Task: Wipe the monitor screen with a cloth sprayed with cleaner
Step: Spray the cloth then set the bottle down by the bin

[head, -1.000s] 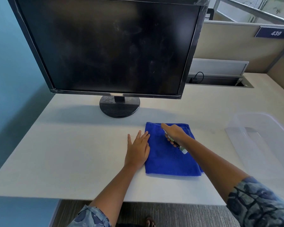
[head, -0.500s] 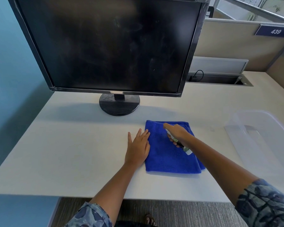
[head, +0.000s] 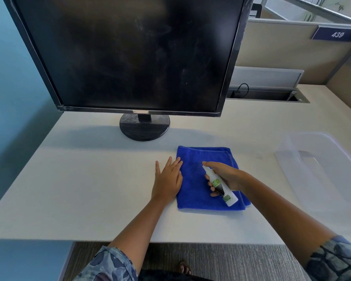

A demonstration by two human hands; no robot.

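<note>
A folded blue cloth (head: 193,189) lies flat on the white desk (head: 89,189) in front of the monitor. My left hand (head: 167,180) rests flat with spread fingers on the desk, its fingertips over the cloth's left edge. My right hand (head: 226,175) is above the cloth and grips a small white spray bottle (head: 220,185) with a green label, nozzle toward the monitor, forefinger on top of the nozzle. The black monitor (head: 130,53) stands behind on a round base (head: 144,127), its dark screen smeared and dusty.
A clear plastic bin (head: 322,171) sits at the right of the desk. An open cable tray (head: 267,96) with a cord is set into the desk behind the monitor's right side. A blue wall borders the left, beige partitions the back.
My right hand with the spray bottle has drawn back toward me over the cloth, and the bottle shows more fully. My left hand has stayed in place.
</note>
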